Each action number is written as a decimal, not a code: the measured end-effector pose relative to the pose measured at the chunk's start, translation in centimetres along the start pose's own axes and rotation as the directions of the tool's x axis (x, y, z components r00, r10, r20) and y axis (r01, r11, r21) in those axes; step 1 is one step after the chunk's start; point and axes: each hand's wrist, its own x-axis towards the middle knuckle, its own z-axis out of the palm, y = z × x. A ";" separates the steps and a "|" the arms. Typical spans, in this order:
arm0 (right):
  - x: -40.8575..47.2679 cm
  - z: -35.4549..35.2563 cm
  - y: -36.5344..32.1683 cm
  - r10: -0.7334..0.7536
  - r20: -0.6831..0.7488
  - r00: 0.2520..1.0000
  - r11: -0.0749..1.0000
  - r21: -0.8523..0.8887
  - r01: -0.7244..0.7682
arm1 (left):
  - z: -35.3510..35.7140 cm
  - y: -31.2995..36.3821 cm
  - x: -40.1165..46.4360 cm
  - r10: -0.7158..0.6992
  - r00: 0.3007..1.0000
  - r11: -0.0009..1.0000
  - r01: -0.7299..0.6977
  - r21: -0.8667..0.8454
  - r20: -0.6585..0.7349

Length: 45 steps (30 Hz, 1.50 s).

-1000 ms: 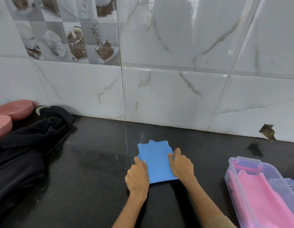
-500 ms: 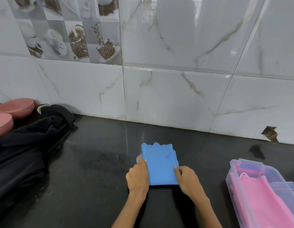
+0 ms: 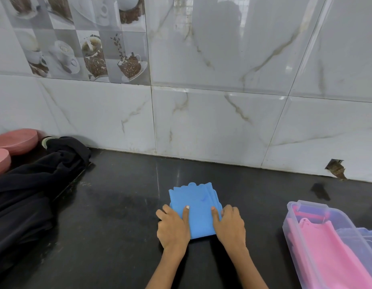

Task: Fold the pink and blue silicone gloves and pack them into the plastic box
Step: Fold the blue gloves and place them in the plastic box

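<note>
A folded blue silicone glove (image 3: 196, 203) lies flat on the black counter (image 3: 122, 236) in front of me. My left hand (image 3: 173, 227) grips its left edge with the thumb pressed on top. At the right edge my right hand (image 3: 230, 226) holds it the same way. The clear plastic box (image 3: 293, 230) stands at the right with a pink glove (image 3: 327, 253) lying inside it.
A heap of black cloth (image 3: 33, 188) covers the counter's left side, with two pink bowls (image 3: 14, 140) behind it. The marble-tiled wall (image 3: 212, 122) rises at the counter's back edge. A clear lid (image 3: 364, 238) rests against the box's right side.
Both hands have slid down to the near half of the blue glove and closed in on its two sides. The glove's layers now lie more squarely stacked.
</note>
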 end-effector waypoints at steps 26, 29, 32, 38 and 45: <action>-4.4 -0.7 1.5 0.106 0.306 0.946 0.613 0.729 -0.305 | -2.2 -3.2 -1.3 0.224 0.869 0.643 0.209 -0.737 0.442; -4.4 -1.7 1.5 0.127 0.279 0.952 0.560 0.772 -0.301 | -2.8 -2.3 -1.9 0.249 0.875 0.572 0.214 -0.792 0.416; -4.0 -4.4 1.8 0.130 0.203 0.971 0.554 0.797 -0.241 | -3.8 -0.3 -2.8 0.319 0.879 0.502 0.160 -0.850 0.354; -2.7 -14.3 5.2 0.159 -0.009 0.987 0.619 0.780 -0.092 | -5.1 7.3 -6.5 0.556 0.769 0.369 0.110 -0.923 0.314; -2.4 -24.4 14.9 0.188 0.129 0.974 0.765 0.603 -0.228 | -2.0 16.4 -13.2 0.705 0.578 0.535 -0.052 -0.843 0.412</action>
